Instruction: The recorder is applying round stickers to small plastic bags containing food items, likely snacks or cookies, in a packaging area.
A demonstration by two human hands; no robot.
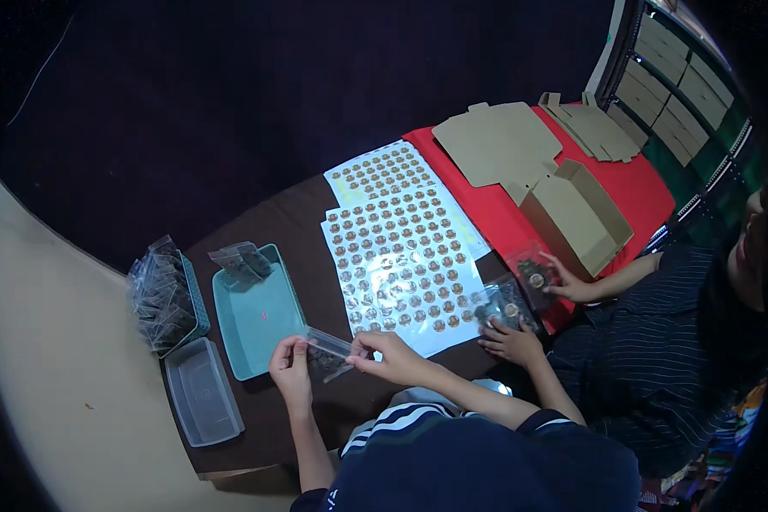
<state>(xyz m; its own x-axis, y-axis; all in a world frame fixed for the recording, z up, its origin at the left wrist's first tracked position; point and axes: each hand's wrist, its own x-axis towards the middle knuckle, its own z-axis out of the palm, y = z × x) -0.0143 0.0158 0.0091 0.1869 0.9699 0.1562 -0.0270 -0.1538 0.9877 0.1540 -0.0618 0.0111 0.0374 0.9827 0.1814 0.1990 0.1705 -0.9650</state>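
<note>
A small clear zip bag with dark contents in its lower part hangs stretched between my two hands, just over the near edge of the table. My left hand pinches its upper left corner between thumb and fingers. At the bag's other top corner, my right hand grips with closed fingers. Beyond my left hand lies a teal tray, with another filled bag at its far end. Sheets of round brown stickers spread out beyond my right hand.
A teal basket heaped with filled bags and a clear plastic container stand at the left. On the right, a co-worker's hands handle stickered bags. An open cardboard box and flattened cardboard rest on red cloth.
</note>
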